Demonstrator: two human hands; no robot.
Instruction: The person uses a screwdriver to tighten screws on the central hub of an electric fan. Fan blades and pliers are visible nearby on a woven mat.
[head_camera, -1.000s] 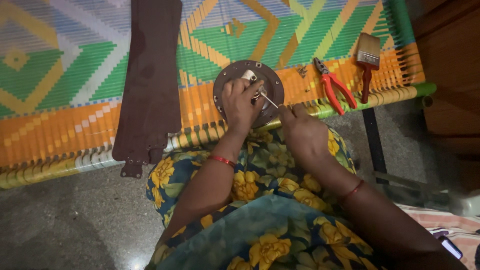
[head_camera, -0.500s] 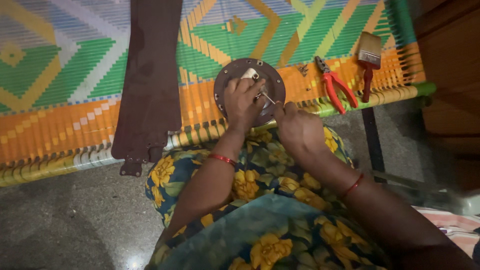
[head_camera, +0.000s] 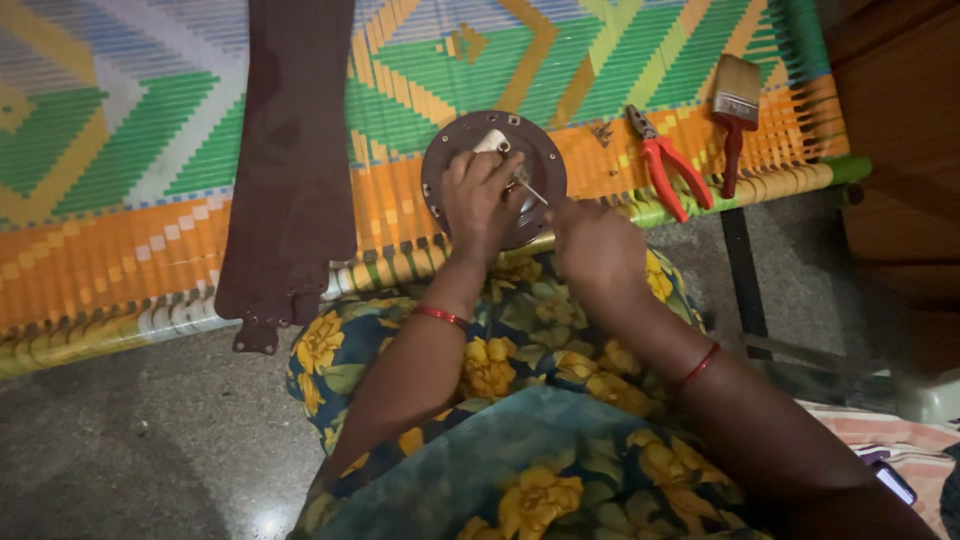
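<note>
the woven cot (head_camera: 120, 230) carries a long brown fan blade (head_camera: 290, 160) left of the round brown motor plate (head_camera: 455, 150), with red pliers (head_camera: 665, 170) and a paintbrush (head_camera: 735, 110) to the plate's right. on the plate, the left hand (head_camera: 480, 200) curls its fingers over the middle, and the right hand (head_camera: 595, 245) grips a thin metal tool (head_camera: 532, 192) at the plate's right rim.

— What carries everything?
— A woven cot (head_camera: 120, 240), strung in orange, green, white and yellow bands.
— And lying on it?
— A brown fan blade (head_camera: 290, 150), a round brown motor plate (head_camera: 440, 160), red-handled pliers (head_camera: 665, 165) and a paintbrush (head_camera: 733, 105).
</note>
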